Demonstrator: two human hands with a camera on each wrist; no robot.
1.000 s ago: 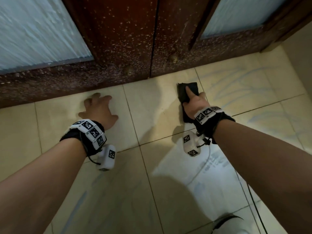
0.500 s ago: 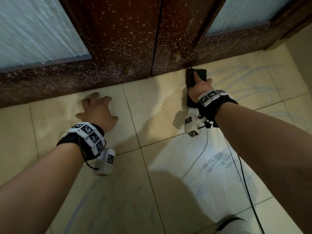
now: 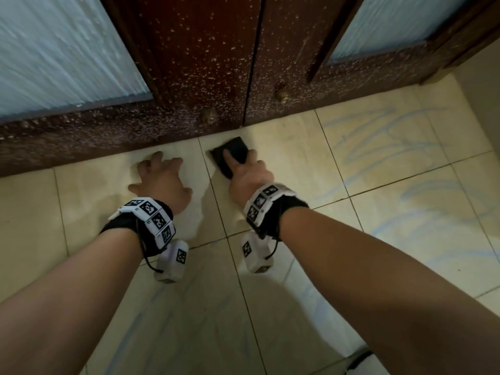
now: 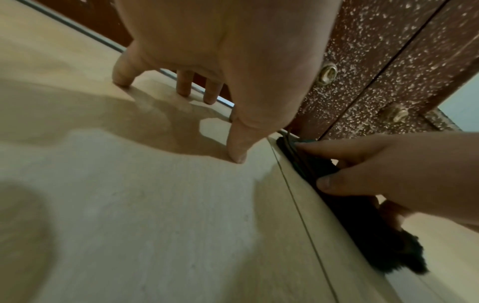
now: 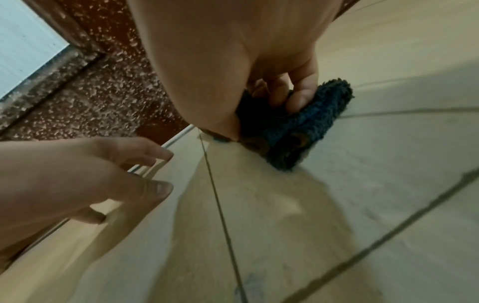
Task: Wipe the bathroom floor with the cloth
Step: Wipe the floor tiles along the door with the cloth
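Note:
A dark folded cloth point(image 3: 236, 150) lies on the beige tiled floor point(image 3: 295, 158) close to the foot of the door. My right hand point(image 3: 247, 174) presses it down; its forefinger lies along the top and the other fingers curl round the cloth point(image 5: 311, 123) edge. My left hand point(image 3: 162, 180) is propped on its spread, arched fingertips on the tile just left of the cloth and holds nothing. In the left wrist view the cloth point(image 4: 362, 215) sits under my right hand point(image 4: 401, 168), a tile joint away from my left thumb.
A dark wooden double door point(image 3: 203, 63), speckled with white spots and fitted with frosted glass panels, runs along the far edge of the floor. Blue scribble marks point(image 3: 378, 136) cover the tiles to the right. A wall point(image 3: 484, 90) stands at the far right.
My right hand first pushed the cloth forward to the door's foot, then slid it left along the door to just beside my left hand. The left hand has stayed planted.

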